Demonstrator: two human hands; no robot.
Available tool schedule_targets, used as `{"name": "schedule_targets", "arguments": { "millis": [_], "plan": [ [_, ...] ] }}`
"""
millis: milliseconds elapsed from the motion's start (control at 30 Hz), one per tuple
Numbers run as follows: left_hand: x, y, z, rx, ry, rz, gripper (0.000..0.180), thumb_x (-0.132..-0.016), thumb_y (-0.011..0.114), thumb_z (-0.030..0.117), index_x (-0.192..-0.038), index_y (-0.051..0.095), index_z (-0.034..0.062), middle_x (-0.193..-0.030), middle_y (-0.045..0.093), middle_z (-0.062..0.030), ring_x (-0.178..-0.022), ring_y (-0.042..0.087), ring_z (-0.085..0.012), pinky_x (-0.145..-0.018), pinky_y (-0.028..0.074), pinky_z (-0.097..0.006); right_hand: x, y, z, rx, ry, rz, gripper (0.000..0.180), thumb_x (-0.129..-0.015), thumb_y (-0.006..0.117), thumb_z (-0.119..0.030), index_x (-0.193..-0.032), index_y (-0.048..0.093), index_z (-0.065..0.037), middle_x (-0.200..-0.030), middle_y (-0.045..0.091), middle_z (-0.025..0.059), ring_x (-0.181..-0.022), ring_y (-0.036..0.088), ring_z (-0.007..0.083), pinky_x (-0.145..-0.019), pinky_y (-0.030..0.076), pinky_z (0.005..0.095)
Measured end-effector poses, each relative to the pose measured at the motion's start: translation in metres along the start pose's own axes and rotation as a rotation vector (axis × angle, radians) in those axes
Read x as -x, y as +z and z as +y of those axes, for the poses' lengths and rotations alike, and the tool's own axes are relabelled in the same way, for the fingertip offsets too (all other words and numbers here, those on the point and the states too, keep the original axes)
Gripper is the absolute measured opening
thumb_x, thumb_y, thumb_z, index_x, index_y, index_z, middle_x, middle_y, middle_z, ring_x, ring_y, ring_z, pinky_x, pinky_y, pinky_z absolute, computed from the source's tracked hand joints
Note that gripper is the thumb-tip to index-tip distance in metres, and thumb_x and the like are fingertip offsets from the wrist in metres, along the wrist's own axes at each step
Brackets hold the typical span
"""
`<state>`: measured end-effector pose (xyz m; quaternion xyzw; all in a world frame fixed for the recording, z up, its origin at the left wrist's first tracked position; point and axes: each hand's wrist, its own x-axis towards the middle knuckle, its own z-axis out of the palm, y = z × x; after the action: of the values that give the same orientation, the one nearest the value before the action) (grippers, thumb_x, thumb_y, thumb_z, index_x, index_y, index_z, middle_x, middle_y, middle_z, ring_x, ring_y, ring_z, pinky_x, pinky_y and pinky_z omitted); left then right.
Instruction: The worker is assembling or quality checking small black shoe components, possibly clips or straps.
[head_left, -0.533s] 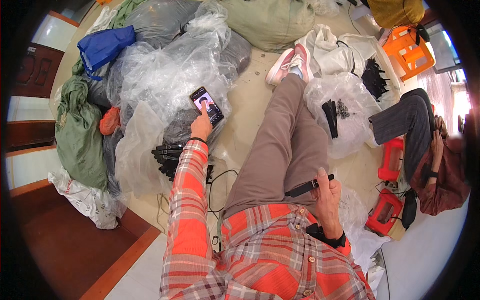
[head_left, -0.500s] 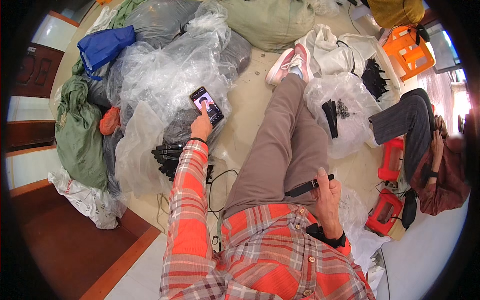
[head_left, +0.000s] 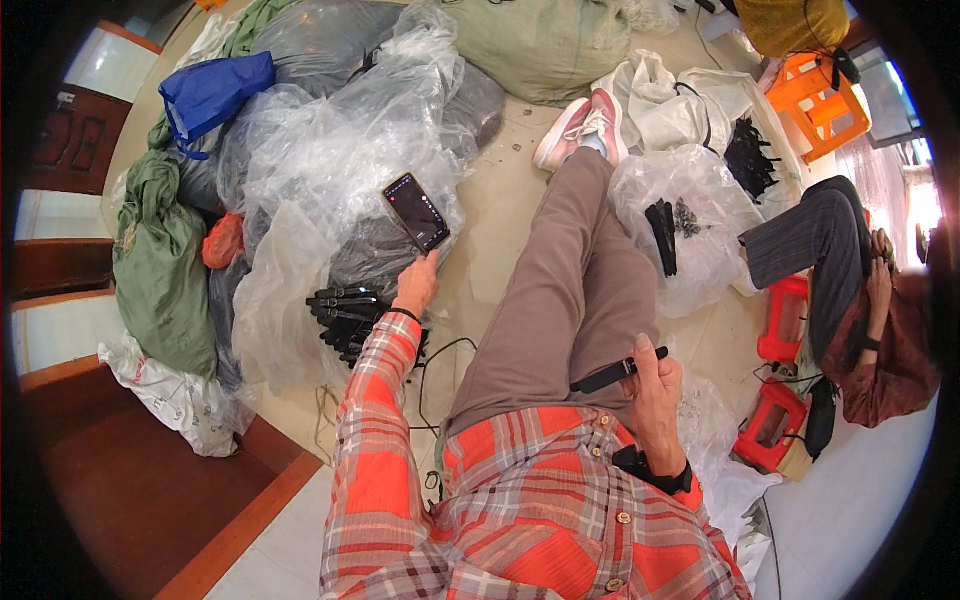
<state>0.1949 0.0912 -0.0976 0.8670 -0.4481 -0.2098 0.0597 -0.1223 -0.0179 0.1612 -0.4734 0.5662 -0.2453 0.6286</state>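
Head view: my left hand [head_left: 416, 285] grips phone [head_left: 416, 211] at arm's reach, screen tilted up for reading. Right hand [head_left: 655, 385] closed around black strip [head_left: 618, 371], braced on thigh, floor-seated.

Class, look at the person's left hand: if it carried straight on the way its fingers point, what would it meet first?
The left hand points up at the phone it already touches; beyond that, probably the clear plastic bags, though depth is unclear.
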Motion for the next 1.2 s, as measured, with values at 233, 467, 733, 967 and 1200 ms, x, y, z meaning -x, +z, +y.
{"name": "schedule_targets", "arguments": {
  "millis": [233,467,733,967,1200],
  "plan": [
    [0.019,0.005,0.009,0.068,-0.034,-0.069,0.035,-0.078,0.047,0.007,-0.113,0.048,0.0095,-0.093,0.059,-0.0220,-0.089,0.057,-0.0387,-0.074,0.045,-0.047,0.004,-0.002,0.000,0.006,-0.013,0.000,0.049,-0.088,0.055,-0.033,-0.046,0.039,-0.014,-0.046,0.036,-0.0075,-0.041,0.030,0.0026,-0.038,0.020,0.0223],
    [0.038,-0.008,0.051,0.553,0.107,0.187,0.020,-0.084,0.050,0.013,-0.101,0.057,0.0051,-0.079,0.063,-0.0162,-0.065,0.062,-0.0271,-0.059,0.048,-0.036,0.010,-0.005,0.001,0.027,-0.034,-0.025,0.044,-0.088,0.055,-0.033,-0.052,0.046,-0.010,-0.047,0.038,-0.0057,-0.042,0.033,0.0042,-0.040,0.024,0.0221],
    [0.129,-0.148,0.211,1.260,0.176,-0.253,0.020,-0.089,0.053,0.021,-0.097,0.058,0.0034,-0.072,0.058,0.0014,-0.060,0.050,-0.0053,-0.053,0.042,-0.021,0.018,-0.013,0.006,0.206,-0.206,-0.079,0.049,-0.090,0.053,-0.027,-0.048,0.038,-0.007,-0.048,0.035,-0.0077,-0.044,0.027,0.0046,-0.040,0.019,0.0251],
    [0.169,-0.155,0.245,1.124,0.421,-0.275,0.024,-0.087,0.057,0.019,-0.102,0.055,0.0010,-0.076,0.059,-0.0017,-0.067,0.052,-0.0076,-0.059,0.042,-0.023,0.019,-0.023,0.014,0.317,-0.433,-0.112,0.035,-0.090,0.052,-0.015,-0.060,0.042,0.000,-0.053,0.037,0.0010,-0.050,0.032,0.0089,-0.045,0.027,0.0275],
    [0.181,-0.148,0.253,1.281,0.303,-0.435,0.031,-0.086,0.058,0.018,-0.110,0.049,0.0006,-0.076,0.056,-0.0012,-0.070,0.052,-0.0073,-0.062,0.043,-0.022,0.019,-0.028,0.018,0.333,-0.484,-0.139,0.031,-0.088,0.053,-0.013,-0.062,0.046,0.001,-0.052,0.042,0.0054,-0.050,0.036,0.0138,-0.047,0.030,0.0295]
  ]
}}
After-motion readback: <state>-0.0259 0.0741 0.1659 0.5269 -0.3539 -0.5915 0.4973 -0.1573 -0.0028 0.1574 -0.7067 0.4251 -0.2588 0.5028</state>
